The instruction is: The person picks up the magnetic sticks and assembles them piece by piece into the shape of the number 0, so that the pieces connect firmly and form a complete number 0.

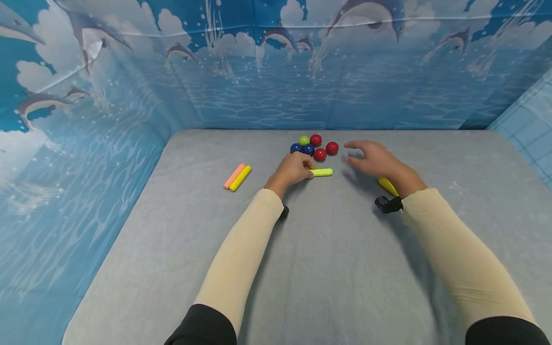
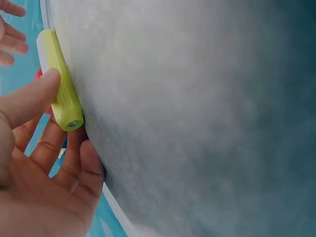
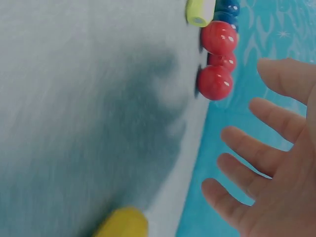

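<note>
In the head view my left hand (image 1: 294, 168) pinches one end of a yellow-green highlighter (image 1: 322, 172) between thumb and fingers. The left wrist view shows my thumb along the ridged body of the highlighter (image 2: 63, 91), its end facing the camera. My right hand (image 1: 374, 158) hovers above the table, holding nothing, with fingers spread and slightly bent in the right wrist view. Between the hands and just behind lie three red balls (image 1: 332, 148), two blue balls (image 1: 308, 149) and a light green ball (image 1: 304, 140), grouped together.
An orange stick (image 1: 234, 176) and a yellow stick (image 1: 240, 178) lie side by side on the left. Another yellow stick (image 1: 388, 186) lies partly hidden under my right wrist. The grey tabletop (image 1: 336, 268) ends at a blue dolphin-print curtain (image 1: 267, 91).
</note>
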Tool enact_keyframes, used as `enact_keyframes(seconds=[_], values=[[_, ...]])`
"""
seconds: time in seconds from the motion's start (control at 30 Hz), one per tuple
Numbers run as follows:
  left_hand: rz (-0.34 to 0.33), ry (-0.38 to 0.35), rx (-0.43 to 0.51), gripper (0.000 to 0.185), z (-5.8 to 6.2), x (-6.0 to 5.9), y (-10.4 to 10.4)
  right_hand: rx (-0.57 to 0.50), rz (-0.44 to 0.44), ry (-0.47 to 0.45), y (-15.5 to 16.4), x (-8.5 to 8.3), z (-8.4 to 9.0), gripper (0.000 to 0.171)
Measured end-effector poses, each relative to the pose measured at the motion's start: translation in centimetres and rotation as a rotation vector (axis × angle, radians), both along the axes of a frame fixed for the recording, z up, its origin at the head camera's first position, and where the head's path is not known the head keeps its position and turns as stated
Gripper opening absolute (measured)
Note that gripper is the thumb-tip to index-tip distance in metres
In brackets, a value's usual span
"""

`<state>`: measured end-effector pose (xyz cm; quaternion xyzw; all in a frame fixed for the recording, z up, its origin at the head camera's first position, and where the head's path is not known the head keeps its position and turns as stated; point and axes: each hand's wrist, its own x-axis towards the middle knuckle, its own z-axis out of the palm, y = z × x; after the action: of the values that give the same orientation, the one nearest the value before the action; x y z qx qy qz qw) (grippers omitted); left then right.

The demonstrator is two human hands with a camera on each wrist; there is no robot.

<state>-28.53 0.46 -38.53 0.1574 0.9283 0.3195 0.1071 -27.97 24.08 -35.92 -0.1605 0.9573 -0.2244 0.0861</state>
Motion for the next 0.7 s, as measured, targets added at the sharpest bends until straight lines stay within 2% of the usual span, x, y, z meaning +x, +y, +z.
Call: enact_keyframes(seconds=[0.27,0.43,0.53,0.7], values=[[-0.002,-0.032,0.036,0.014,0.0,-0.1,0.0,-0.019,-0.049,0.055,-1.8,-2.3,-1.4,0.054],[0.009,-0.047,0.045,0.013,-0.1,-0.1,0.1,0.068,-0.079,0.036,-2.8,-3.2,-1.6,0.052],[0.004,-0.047,0.041,0.014,-0.1,-0.1,0.0,0.091,-0.090,0.019,-3.5,-3.6,-1.5,0.048],[0.000,-0.058,0.049,0.016,-0.1,-0.1,0.1,0.049,-0.099,0.005,-4.0,-4.2,-1.8,0.035]])
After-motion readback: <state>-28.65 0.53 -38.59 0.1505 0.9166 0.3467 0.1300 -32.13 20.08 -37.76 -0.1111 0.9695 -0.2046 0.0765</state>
